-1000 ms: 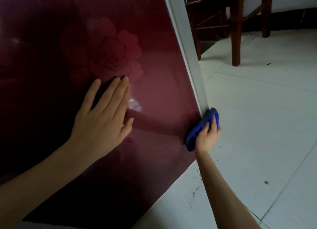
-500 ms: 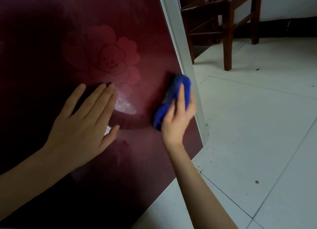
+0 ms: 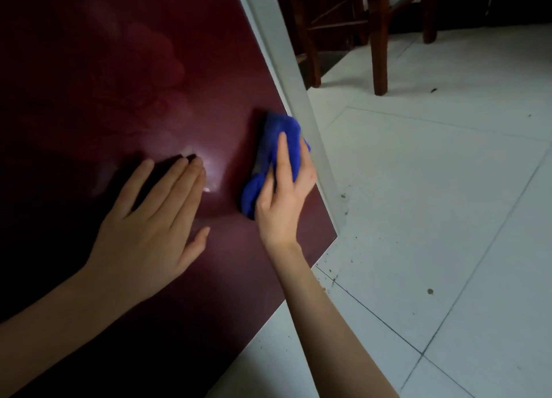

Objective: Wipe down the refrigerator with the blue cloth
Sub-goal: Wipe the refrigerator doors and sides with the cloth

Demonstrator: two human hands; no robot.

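The refrigerator door (image 3: pixel 185 69) is dark red and glossy with a faint flower print, and it has a pale grey side edge (image 3: pixel 298 99). A bunched blue cloth (image 3: pixel 280 135) lies against the door near that edge. My right hand (image 3: pixel 283 200) grips the cloth and presses it onto the door, fingers laid over it. My left hand (image 3: pixel 152 218) rests flat on the door to the left of the cloth, fingers straight and spread.
A dark wooden chair (image 3: pixel 379 39) stands behind the refrigerator's edge at the top. White tiled floor (image 3: pixel 448 218) fills the right side, with dark crumbs scattered near the door's lower corner (image 3: pixel 337 233).
My right hand carried the blue cloth from the door's grey edge up and left onto the red surface and keeps it there. My left hand has stayed flat on the door.
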